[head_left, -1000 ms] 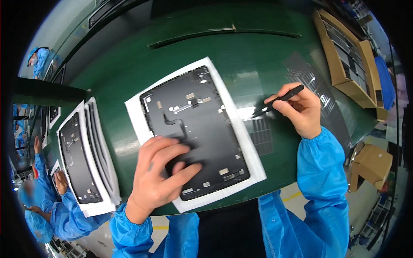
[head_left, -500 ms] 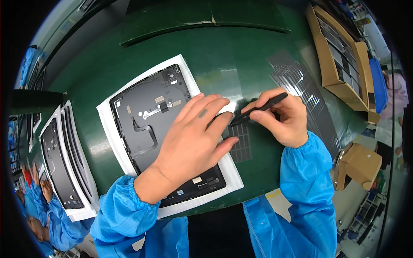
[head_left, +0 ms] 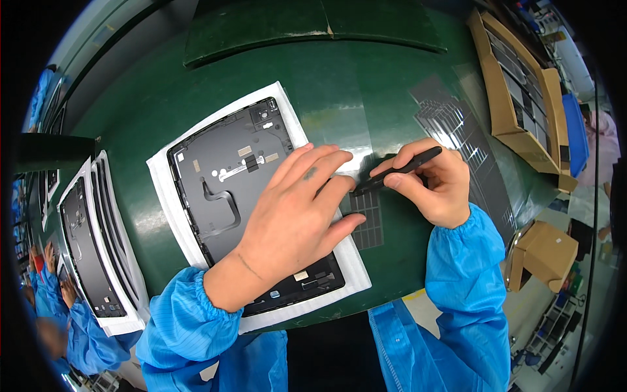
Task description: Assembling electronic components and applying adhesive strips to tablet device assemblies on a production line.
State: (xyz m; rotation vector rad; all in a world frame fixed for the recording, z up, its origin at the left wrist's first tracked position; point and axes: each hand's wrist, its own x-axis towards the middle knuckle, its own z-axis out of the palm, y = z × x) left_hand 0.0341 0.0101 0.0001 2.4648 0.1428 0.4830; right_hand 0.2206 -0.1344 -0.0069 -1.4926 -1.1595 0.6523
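Observation:
A dark grey tablet back cover (head_left: 215, 144), with a ribbon cable and small stickers inside, lies tilted on a white foam sheet (head_left: 157, 170). My left hand (head_left: 294, 202) spans its right side, fingers stretched and thumb apart, hiding part of the cover. Pinched in my right hand (head_left: 437, 186) is a slim black pen-shaped tool (head_left: 418, 161). The tool slants down leftward, its tip close to my left index fingertip. Below that tip lies a small sheet of dark rectangular stickers (head_left: 369, 225); whether the tip touches it I cannot tell.
More sticker sheets (head_left: 457, 137) lie to the right. Beyond them stands an open cardboard box (head_left: 493, 104) of dark parts, beside a blue bin (head_left: 575, 134). A smaller carton (head_left: 545, 251) sits lower right. Stacked covers (head_left: 91, 248) in foam are at left, near other people's hands.
The view has shifted very slightly. My right hand and the black tool have barely moved, a touch to the right and down; my left hand keeps its place over the cover.

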